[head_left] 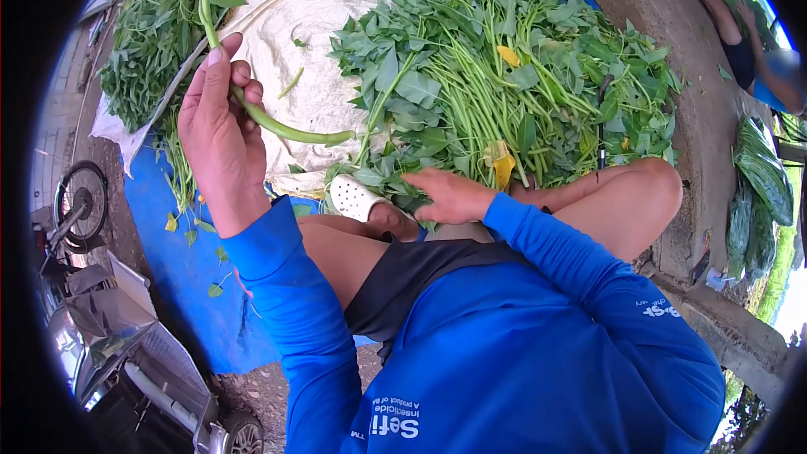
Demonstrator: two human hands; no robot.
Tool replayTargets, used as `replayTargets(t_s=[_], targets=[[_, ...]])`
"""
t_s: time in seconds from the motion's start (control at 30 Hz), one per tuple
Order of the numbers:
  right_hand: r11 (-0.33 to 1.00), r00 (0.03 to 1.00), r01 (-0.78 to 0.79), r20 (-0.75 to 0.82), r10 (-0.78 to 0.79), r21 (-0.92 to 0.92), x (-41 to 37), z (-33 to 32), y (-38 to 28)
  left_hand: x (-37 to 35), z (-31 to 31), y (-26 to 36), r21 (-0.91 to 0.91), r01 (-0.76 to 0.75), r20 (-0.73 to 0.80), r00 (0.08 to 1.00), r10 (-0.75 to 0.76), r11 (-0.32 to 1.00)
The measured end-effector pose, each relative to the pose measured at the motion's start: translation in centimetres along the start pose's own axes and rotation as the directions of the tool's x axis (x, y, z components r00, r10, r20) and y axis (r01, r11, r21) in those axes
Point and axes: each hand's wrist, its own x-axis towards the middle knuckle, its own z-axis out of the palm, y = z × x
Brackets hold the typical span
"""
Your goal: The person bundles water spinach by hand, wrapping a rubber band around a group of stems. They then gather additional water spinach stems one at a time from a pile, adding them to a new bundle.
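Observation:
My left hand (220, 122) is raised at the left, its thumb and fingers closed around a thick green stem (294, 130). The stem bends in the grip; one end points up with a leaf near its top, and the other curves right over the white cloth. My right hand (454, 196) is low in the middle, fingers apart, over the near edge of a large heap of leafy green stems (471, 76). I see nothing held in it, though some fingers are partly hidden. A few yellow leaves (502, 163) show among the greens.
A white cloth (294, 17) lies on a blue tarp (185, 286). Another bunch of greens (151, 59) is at the upper left. A pale perforated clog (357, 197) is by my legs. A parked vehicle (126, 353) stands lower left; another person (756, 59) is upper right.

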Motion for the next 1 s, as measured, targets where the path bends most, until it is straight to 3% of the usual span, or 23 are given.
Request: replayTargets(t_s=[0.03,0.07,0.1,0.13,0.27,0.3,0.4,0.43,0.53,0.6,0.67,0.73,0.83,0.93,0.97,1.0], targets=[[0.993,0.991,0.030,-0.137,-0.014,0.117,3.2,-0.1,0.1,-0.7,-0.3,0.3,0.030,-0.017,-0.019,1.000,0.017,0.999],[0.911,0.988,-0.114,-0.053,0.147,0.395,6.6,-0.6,0.2,-1.2,-0.5,0.4,0.060,-0.037,-0.033,0.999,0.039,0.998],[0.738,0.958,-0.258,0.067,0.278,0.623,10.0,-1.1,0.2,-1.6,-0.9,0.4,0.077,-0.029,-0.046,0.998,0.033,0.997],[0.603,0.922,-0.275,0.027,0.386,0.749,13.1,0.2,1.2,-1.9,-1.2,0.4,0.094,-0.023,-0.057,0.998,0.028,0.995],[0.080,0.661,-0.226,0.092,0.745,0.971,23.3,3.5,5.4,-2.1,-1.8,0.4,0.070,0.009,-0.090,0.996,-0.002,0.998],[0.026,0.668,-0.138,0.074,0.740,0.990,23.7,3.3,5.3,-2.1,-2.1,0.5,0.070,0.019,-0.074,0.997,-0.014,0.997],[0.286,0.652,-0.136,-0.132,0.747,0.949,24.1,3.6,4.8,-2.1,-2.6,0.7,0.075,0.037,-0.099,0.995,-0.029,0.997],[0.465,0.668,-0.177,-0.241,0.704,0.868,23.6,3.5,4.5,-1.9,-3.0,0.7,0.069,0.035,-0.112,0.993,-0.027,0.997],[0.543,0.781,-0.082,-0.284,0.556,0.836,16.2,-0.6,-0.2,-1.7,-3.1,1.0,0.053,0.037,-0.130,0.991,-0.030,0.998],[0.544,0.840,-0.050,-0.260,0.477,0.837,10.5,-4.9,-2.2,-1.6,-3.1,0.8,0.042,0.051,-0.119,0.992,-0.046,0.998],[0.527,0.862,-0.193,-0.113,0.494,0.828,4.4,-10.7,-5.5,-1.6,-2.7,0.4,0.027,0.071,-0.107,0.992,-0.068,0.997],[0.522,0.928,-0.128,-0.084,0.363,0.843,-1.0,-14.8,-6.5,-1.8,-2.3,-0.1,0.016,0.100,-0.099,0.990,-0.098,0.995],[0.465,0.941,-0.060,-0.106,0.322,0.883,-5.6,-17.4,-4.5,-2.3,-1.3,-0.9,0.044,0.150,-0.028,0.988,-0.149,0.988],[0.428,0.947,0.133,-0.242,0.211,0.894,-8.9,-18.3,-5.4,-2.5,-0.1,-1.8,0.096,0.148,0.023,0.988,-0.151,0.984],[0.494,0.947,0.064,-0.209,0.245,0.867,-8.9,-18.6,-4.1,-2.6,0.4,-2.4,0.105,0.157,0.044,0.986,-0.163,0.982],[0.439,0.931,0.093,-0.234,0.280,0.894,-9.4,-18.0,-3.3,-2.8,1.0,-2.9,0.112,0.170,0.075,0.981,-0.179,0.979]])
